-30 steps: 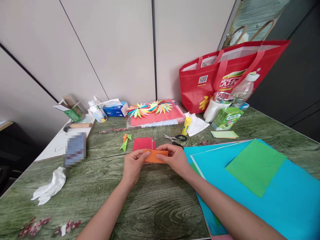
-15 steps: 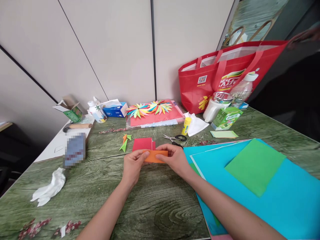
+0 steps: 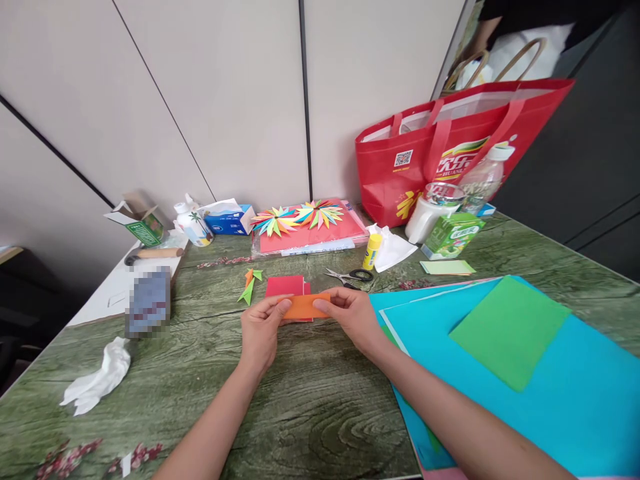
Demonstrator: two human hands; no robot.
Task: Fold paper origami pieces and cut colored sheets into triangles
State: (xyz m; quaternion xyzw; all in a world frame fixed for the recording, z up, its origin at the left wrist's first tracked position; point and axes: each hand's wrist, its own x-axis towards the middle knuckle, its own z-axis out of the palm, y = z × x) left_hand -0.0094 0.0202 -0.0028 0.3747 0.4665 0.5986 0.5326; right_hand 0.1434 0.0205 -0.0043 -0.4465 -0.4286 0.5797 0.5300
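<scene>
Orange paper strip [image 3: 301, 307], toward six o'clock from the view's centre, is pinched at opposite ends by left hand [image 3: 260, 330] and right hand [image 3: 359, 321], apparently mid-folding, the next move likely calling for even thumb pressure.

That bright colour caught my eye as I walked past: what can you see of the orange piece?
The orange piece is a plain, narrow strip that looks like paper, its long edges running roughly left to right. The left hand pinches its left end and the right hand its right, thumbs on the near face. It partly covers the red paper from this view; whether they touch is unclear, as is its number of layers.
</scene>
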